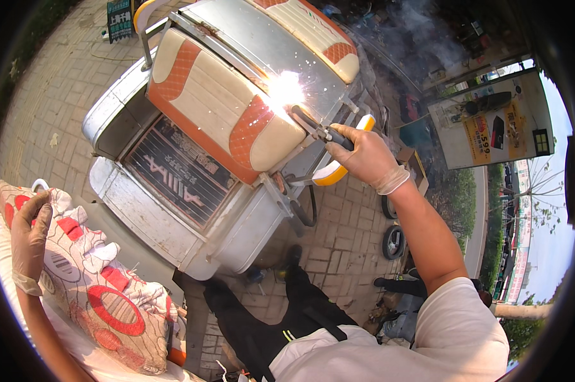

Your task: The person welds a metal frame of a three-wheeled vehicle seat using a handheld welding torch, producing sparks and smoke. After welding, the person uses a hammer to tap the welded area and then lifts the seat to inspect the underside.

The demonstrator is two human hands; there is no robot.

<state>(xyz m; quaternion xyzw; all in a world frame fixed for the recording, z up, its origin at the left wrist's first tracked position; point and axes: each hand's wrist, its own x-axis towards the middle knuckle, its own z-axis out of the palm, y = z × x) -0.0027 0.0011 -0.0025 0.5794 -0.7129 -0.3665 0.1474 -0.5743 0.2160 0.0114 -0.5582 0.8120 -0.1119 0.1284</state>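
In my right hand (364, 153), closed and thinly gloved, is the handle of a welding torch (309, 124). Its tip points at a dazzling arc (283, 92) with sparks, beside the metal edge behind a cream-and-orange seat (198, 89). The glare hides the weld spot. My left hand (31, 232), also gloved, is raised at the left with its fingers curled against a patterned red-and-beige cloth cover (103, 286). A small white loop (40, 184) shows above its fingertips; what the fingers grip is hidden.
The seat belongs to a silver vehicle body (249, 235) with a dark floor mat (179, 172). A yellow-and-white armrest (330, 173) sticks out under my right hand. Smoke (421, 32) drifts at the upper right. Tyres (393, 242) lie on the brick paving, near a signboard (491, 121).
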